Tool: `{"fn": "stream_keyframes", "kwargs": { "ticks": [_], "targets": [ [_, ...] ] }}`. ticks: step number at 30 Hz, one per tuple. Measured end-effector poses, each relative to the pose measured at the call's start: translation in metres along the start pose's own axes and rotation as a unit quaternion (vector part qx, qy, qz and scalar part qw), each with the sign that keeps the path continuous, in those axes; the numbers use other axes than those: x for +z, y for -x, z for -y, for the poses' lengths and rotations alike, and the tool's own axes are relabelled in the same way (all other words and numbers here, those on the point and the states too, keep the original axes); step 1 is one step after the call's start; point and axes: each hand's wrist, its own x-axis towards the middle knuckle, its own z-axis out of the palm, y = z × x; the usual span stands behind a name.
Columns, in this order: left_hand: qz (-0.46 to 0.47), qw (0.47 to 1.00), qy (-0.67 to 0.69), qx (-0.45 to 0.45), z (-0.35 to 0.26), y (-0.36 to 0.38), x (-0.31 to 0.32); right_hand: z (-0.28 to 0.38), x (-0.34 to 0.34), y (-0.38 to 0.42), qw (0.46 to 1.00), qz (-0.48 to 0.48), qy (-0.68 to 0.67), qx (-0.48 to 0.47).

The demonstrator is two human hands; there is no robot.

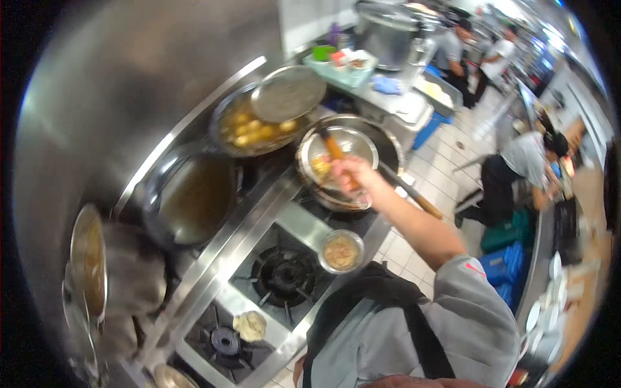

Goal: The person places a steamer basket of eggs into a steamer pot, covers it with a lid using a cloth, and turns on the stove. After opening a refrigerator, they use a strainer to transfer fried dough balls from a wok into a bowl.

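Note:
My right hand (352, 176) is wrapped round the orange-brown handle (333, 147) of a utensil whose kind I cannot make out. It is over a round metal bowl or strainer (356, 139) set in a wide wok (393, 152). Some yellow food (320, 166) lies in the bowl, beside my fingers. A long wooden handle (420, 200) sticks out from the wok towards the lower right. Nearer my body, a small round container (341, 251) of light brown food stands at the stove's edge. My left hand is not visible.
Behind the stove are a pan of round yellow pieces in liquid (249, 132), partly under a round lid (289, 94), and a wok of brown liquid (197, 200). Tall pots (129, 271) stand left. A pale lump (250, 326) sits by the front burner (224, 341). A co-worker (517, 168) bends at the right counter.

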Motion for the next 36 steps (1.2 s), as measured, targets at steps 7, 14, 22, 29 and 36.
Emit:
{"fn": "stream_keyframes", "kwargs": {
  "ticks": [7, 14, 22, 29, 36],
  "targets": [
    [0.041, 0.992, -0.119, -0.002, -0.135, -0.028, 0.020, -0.017, -0.005, 0.074, 0.997, -0.051, 0.028, -0.049],
    [0.068, 0.978, -0.194, 0.029, -0.196, -0.019, 0.025, -0.042, -0.027, 0.142, 0.972, -0.112, 0.188, -0.080],
    [0.076, 0.828, -0.469, 0.298, -0.274, 0.074, 0.055, -0.078, -0.051, 0.181, 0.929, -0.248, 0.267, -0.066],
    [0.040, 0.963, -0.095, 0.247, -0.339, 0.050, 0.190, -0.095, -0.045, 0.193, 0.937, -0.247, 0.236, -0.073],
    [-0.010, 0.915, -0.226, 0.334, -0.351, -0.028, 0.222, -0.109, -0.060, 0.205, 0.925, -0.250, 0.276, -0.073]
  ]
}}
